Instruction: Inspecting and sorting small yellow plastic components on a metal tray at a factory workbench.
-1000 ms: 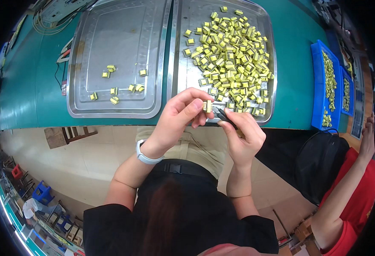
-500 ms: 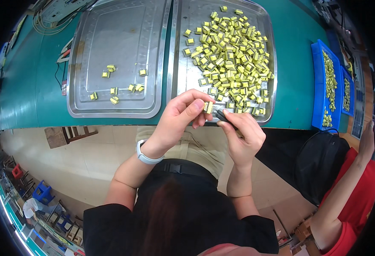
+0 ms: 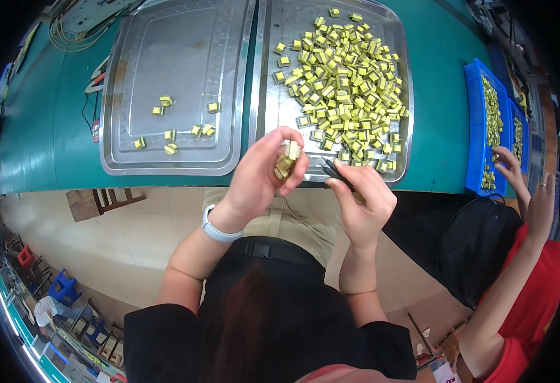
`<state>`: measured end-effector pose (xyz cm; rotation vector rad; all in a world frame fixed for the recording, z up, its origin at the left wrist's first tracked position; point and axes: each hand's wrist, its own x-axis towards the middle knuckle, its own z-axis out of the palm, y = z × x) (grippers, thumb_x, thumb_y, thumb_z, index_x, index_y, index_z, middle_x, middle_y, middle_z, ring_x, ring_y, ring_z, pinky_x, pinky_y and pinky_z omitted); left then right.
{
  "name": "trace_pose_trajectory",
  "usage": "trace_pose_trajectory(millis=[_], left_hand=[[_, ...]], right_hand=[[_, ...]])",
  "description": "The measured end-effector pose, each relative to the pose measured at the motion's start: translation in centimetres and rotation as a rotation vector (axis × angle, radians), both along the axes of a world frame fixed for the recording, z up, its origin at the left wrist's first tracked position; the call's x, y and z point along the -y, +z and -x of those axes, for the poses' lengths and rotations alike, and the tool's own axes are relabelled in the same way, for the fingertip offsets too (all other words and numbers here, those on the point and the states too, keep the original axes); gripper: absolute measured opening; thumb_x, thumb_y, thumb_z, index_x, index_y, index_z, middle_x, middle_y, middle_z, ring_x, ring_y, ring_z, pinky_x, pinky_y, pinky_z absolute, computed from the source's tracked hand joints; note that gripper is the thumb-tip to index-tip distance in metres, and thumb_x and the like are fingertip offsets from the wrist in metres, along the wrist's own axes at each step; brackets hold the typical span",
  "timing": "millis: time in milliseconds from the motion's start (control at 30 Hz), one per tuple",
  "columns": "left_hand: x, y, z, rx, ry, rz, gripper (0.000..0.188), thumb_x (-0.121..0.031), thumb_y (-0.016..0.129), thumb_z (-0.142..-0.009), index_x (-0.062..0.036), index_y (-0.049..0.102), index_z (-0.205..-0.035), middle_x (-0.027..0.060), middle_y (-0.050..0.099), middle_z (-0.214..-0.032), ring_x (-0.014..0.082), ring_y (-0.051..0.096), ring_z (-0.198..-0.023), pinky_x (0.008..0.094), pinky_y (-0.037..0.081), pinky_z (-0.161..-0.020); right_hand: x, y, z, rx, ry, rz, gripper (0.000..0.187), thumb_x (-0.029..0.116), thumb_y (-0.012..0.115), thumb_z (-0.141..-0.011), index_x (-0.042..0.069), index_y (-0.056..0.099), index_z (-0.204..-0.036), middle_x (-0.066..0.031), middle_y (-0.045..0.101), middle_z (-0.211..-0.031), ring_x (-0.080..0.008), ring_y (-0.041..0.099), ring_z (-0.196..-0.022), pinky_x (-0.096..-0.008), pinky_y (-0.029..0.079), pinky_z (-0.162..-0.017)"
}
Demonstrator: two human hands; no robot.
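My left hand [image 3: 256, 169] is closed around a few small yellow-taped transformers [image 3: 287, 158], in front of the two metal trays. Pinched in my right hand [image 3: 368, 196] are black tweezers [image 3: 333, 171]; their tips point up and left, apart from the transformers. Behind my right hand, the right metal tray [image 3: 270, 96] carries a big heap of yellow transformers [image 3: 350, 89] with metal pins. Several loose transformers [image 3: 170, 135] lie scattered in the left metal tray [image 3: 178, 163].
On the green table [image 3: 442, 127], blue bins [image 3: 478, 121] with more transformers stand at the right. A co-worker's hand [image 3: 513, 167] reaches to them; the co-worker wears a red sleeve [image 3: 541, 281]. Red-handled pliers [image 3: 98, 80] lie left of the trays. A black bag [image 3: 478, 249] is below the table edge.
My left hand has turned and drawn slightly left, away from the tweezers, showing more transformers in its grip. My right hand stays in place. The co-worker's hand has come to the blue bins.
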<state>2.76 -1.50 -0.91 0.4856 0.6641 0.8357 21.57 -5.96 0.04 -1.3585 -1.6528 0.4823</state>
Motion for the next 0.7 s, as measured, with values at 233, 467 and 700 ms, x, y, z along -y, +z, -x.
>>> trace_pose_trajectory(millis=[233,467,700], left_hand=[[-2.8,-1.1,0.8,-0.177,0.035,-0.089,0.026,-0.031,0.051,-0.105,-0.0083,0.053,-0.093,0.0024,0.056,-0.082,0.0103,0.047,-0.065,0.0235,0.036,-0.053],[-3.7,-1.4,-1.1,-1.222,0.081,-0.868,0.02,-0.016,0.072,-0.09,-0.0045,0.067,-0.106,0.0119,0.067,-0.087,0.0236,0.064,-0.074,0.0366,0.05,-0.065],[-3.7,-1.8,-1.9,-1.473,-0.069,-1.012,0.027,-0.016,0.074,-0.087,-0.004,0.067,-0.109,0.0137,0.067,-0.088,0.0295,0.066,-0.072,0.0385,0.052,-0.065]], right_hand=[[0.2,0.0,-0.3,-0.022,-0.007,0.022,0.031,-0.005,0.082,-0.072,-0.003,0.074,-0.102,-0.0106,0.068,-0.076,-0.0175,0.058,-0.064,-0.0269,0.044,-0.057],[0.3,-0.3,-0.5,-0.047,-0.025,0.054,0.032,-0.005,0.082,-0.072,-0.004,0.073,-0.103,-0.0095,0.066,-0.076,-0.0148,0.056,-0.064,-0.0251,0.041,-0.056],[0.4,-0.7,-0.5,-0.075,-0.041,0.045,0.032,-0.005,0.082,-0.074,-0.005,0.073,-0.105,-0.009,0.067,-0.078,-0.0126,0.055,-0.065,-0.0246,0.041,-0.056]])
